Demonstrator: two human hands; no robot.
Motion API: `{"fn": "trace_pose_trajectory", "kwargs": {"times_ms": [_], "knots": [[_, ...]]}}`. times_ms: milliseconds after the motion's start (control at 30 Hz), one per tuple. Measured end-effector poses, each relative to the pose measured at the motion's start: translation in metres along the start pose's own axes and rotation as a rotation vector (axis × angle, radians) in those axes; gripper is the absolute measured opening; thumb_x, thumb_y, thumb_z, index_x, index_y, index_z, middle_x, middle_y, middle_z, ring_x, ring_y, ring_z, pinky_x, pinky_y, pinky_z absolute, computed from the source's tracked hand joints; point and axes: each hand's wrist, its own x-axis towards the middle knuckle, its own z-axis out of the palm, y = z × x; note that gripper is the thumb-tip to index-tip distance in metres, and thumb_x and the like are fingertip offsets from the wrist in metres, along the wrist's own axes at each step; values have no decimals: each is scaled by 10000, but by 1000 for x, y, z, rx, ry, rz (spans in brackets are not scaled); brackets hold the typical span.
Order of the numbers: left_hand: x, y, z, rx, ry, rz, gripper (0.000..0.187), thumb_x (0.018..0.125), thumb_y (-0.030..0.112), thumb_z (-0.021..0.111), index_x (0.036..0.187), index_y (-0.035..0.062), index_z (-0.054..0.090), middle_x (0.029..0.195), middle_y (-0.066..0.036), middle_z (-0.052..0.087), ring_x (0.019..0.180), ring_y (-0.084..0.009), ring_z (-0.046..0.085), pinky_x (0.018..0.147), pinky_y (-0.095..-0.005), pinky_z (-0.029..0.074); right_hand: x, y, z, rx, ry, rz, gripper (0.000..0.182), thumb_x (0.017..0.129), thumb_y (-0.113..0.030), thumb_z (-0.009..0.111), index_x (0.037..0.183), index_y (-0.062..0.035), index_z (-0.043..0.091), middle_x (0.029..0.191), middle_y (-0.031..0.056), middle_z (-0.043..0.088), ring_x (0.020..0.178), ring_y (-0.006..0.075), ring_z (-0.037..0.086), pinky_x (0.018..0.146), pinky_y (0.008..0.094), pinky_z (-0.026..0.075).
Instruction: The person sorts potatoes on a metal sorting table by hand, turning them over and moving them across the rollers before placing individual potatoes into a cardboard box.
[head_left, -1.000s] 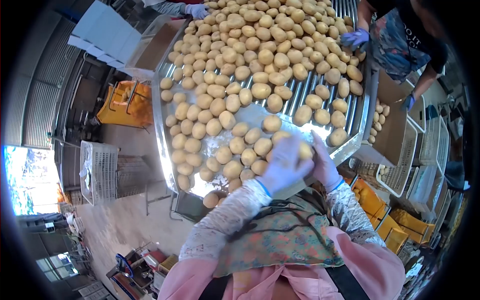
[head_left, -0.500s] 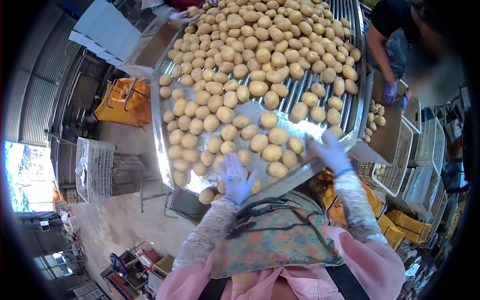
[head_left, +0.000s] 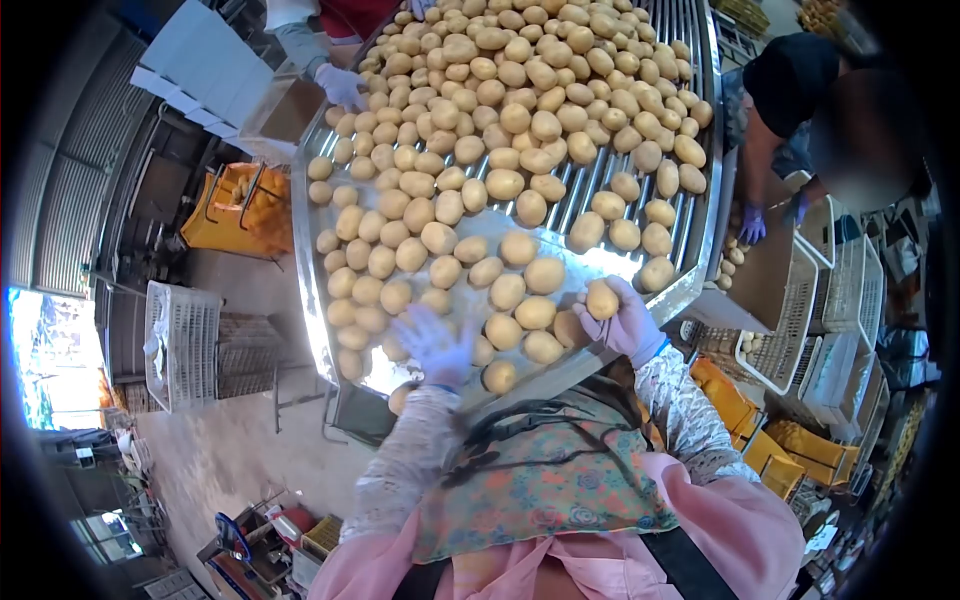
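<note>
My right hand (head_left: 632, 322), in a pale purple glove, grips a potato (head_left: 602, 299) above the front right part of the metal sorting table (head_left: 590, 258). Another potato (head_left: 570, 328) lies just under that hand. Gloved too, my left hand (head_left: 437, 345) is spread over the front potatoes with its fingers apart, a little blurred. Between my hands several potatoes (head_left: 505, 330) rest on the smooth plate. Farther back, a large heap of potatoes (head_left: 520, 70) covers the metal rollers (head_left: 592, 190).
Across the table at left, a co-worker's gloved hand (head_left: 342, 87) is at the edge. On the right another person's gloved hand (head_left: 752, 225) reaches into a cardboard box (head_left: 765, 285) with potatoes. White crates (head_left: 850, 275) and yellow sacks (head_left: 725, 400) stand at right, a plastic crate (head_left: 185, 345) at left.
My right hand has closed on a potato and holds it up. My left hand has moved left across the potatoes. The person at right has leaned down to the box.
</note>
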Motion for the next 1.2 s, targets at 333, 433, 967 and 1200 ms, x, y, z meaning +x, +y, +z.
{"fn": "trace_pose_trajectory", "kwargs": {"times_ms": [333,433,967,1200], "knots": [[18,-43,-26,-536,-389,486,663,924,458,628,1404,9,546,1420,-228,540,1308,-469,495,1141,-629,279,-118,-141,-21,-1176,740,-1142,586,945,-309,715,1410,-48,474,1269,181,611,1100,258,649,931,338,532],[12,-56,22,-217,45,258,699,917,470,630,1427,6,515,1456,-234,511,1341,-501,440,1143,-655,255,-120,-173,-80,-1816,1334,-953,800,868,-444,746,1510,-85,432,1448,297,486,1343,435,491,1097,468,431],[-18,-115,-6,-305,-286,204,726,867,434,673,1485,104,483,1493,-204,457,1426,-442,367,1170,-613,251,75,106,46,-2566,-283,-627,602,706,-547,798,1238,-284,702,1601,181,351,1475,448,288,1175,571,304],[4,-11,-2,-418,-340,-63,838,879,479,659,1506,-16,407,1562,-255,373,1476,-490,259,1206,-603,188,126,15,120,-2035,-358,-399,263,859,-317,698,1075,-172,736,987,88,730,947,277,693,895,402,540]]}}
